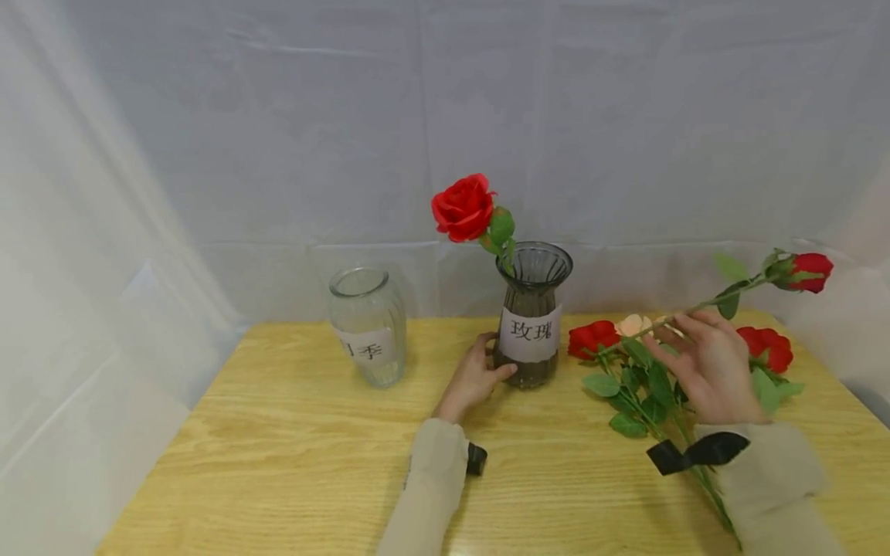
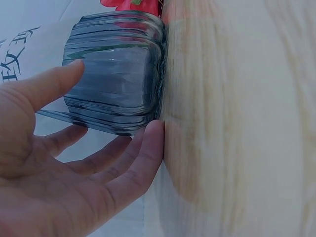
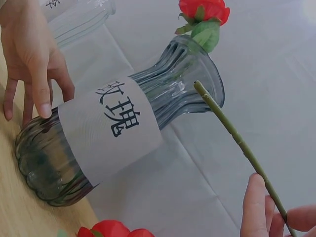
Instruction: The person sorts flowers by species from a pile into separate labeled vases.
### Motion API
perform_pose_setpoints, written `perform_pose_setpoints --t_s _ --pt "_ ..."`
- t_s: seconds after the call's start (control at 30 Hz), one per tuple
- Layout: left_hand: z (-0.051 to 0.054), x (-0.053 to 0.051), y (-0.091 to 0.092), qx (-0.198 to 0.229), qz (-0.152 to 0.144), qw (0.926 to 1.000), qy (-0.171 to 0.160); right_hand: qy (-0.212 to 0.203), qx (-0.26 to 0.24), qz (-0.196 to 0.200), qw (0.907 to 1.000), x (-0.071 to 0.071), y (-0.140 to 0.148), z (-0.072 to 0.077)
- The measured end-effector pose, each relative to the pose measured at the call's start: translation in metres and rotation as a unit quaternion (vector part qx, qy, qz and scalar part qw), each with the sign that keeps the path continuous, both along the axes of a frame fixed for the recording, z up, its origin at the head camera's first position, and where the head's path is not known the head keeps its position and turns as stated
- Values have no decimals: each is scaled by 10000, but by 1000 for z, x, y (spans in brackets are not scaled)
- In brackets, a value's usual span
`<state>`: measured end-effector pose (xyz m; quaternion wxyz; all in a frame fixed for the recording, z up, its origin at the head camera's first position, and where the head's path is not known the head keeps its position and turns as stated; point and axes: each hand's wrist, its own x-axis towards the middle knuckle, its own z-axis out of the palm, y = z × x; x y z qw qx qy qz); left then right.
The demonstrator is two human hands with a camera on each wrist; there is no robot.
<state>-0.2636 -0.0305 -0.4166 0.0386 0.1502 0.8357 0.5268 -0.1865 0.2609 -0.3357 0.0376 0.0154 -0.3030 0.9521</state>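
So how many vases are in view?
2: a clear vase on the table and, right of it, a dark vase holding a red rose, the left hand at its base. No others show.

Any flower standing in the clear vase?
No, in the head view nothing rises from the clear vase; the one standing rose is in the dark vase.

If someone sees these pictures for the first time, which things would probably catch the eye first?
Probably the open red rose, standing in the dark glass vase at the back of the table, vivid against the pale backdrop. Next, perhaps, the long-stemmed red rose in the right hand, its bare stem end pointing toward that vase.
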Motion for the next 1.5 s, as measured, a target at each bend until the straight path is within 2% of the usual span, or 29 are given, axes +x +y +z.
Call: perform_pose_setpoints --t_s 0.2,0.27,0.53,0.73,0.93,1.13,1.5 --pt "-2 0 2 -67 -52 10000 49 -294 -122 -276 9991 -1 -4 7" --pt "-2 1 2 -49 -53 10000 4 -286 -270 -270 9989 -2 -6 8" --pt "-1 1 1 -8 -7 10000 63 -147 -340 -431 9984 -9 -16 15" --pt "-1 1 1 -21 -36 9999 151 -100 -701 -479 9963 -14 -22 20" --pt "0 0 0 31 -12 10000 62 -358 -849 -596 9940 -22 -28 29" --pt "2 0 1 2 23 10000 23 -658 -840 -865 9905 -29 -35 39" --pt "1 2 0 37 17 10000 36 -554 -788 -1186 9883 -36 -48 48"
